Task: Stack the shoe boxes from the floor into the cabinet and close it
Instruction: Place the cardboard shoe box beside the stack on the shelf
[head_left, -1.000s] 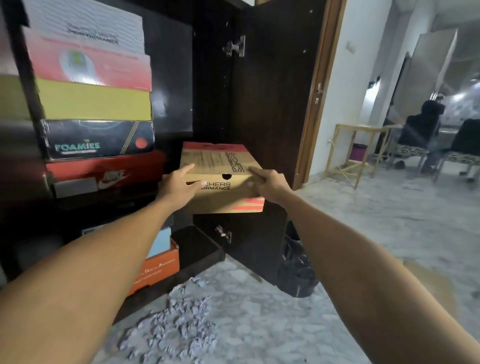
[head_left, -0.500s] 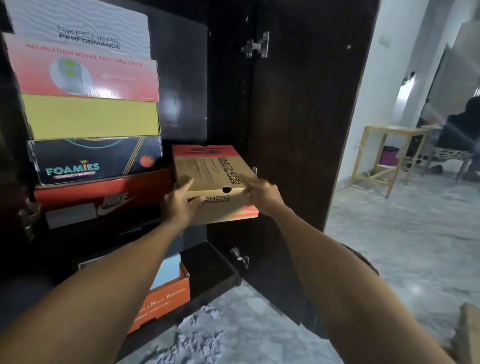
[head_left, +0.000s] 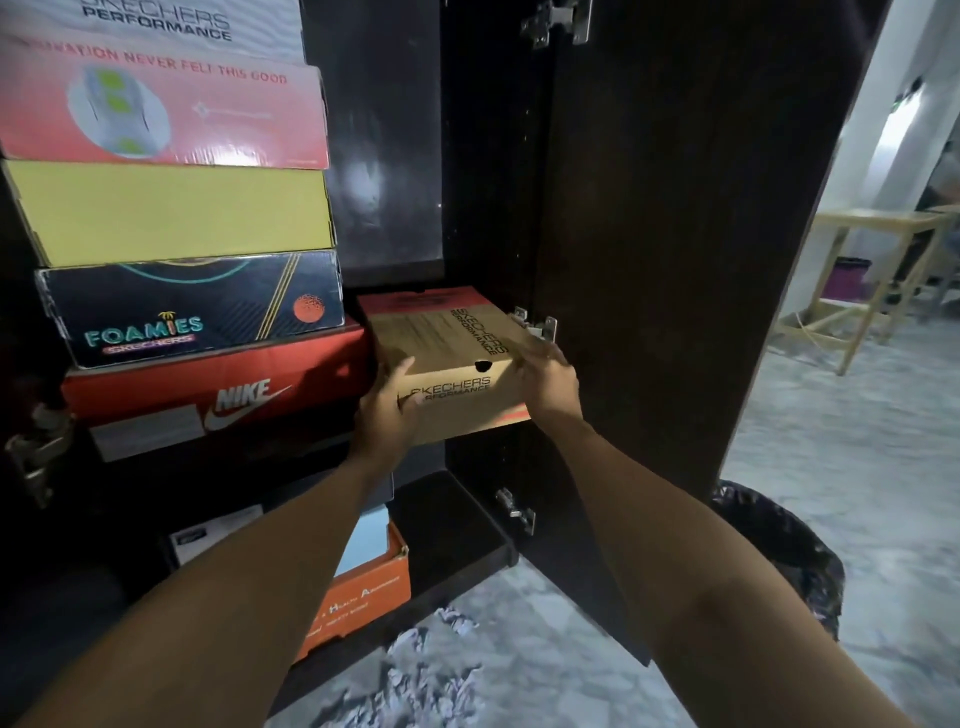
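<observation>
Brown Skechers box (head_left: 447, 358), red end, gripped by L hand (head_left: 387, 415) & R hand (head_left: 550, 384).

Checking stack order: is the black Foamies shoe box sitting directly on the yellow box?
No, the black Foamies shoe box lies under the yellow box.

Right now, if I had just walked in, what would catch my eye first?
Probably the brown Skechers box at the centre, gripped by the left hand and right hand at the cabinet's shelf. Next, the colourful stack to its left: red Nike box at the bottom, Foamies box, yellow box and pink box above.
</observation>
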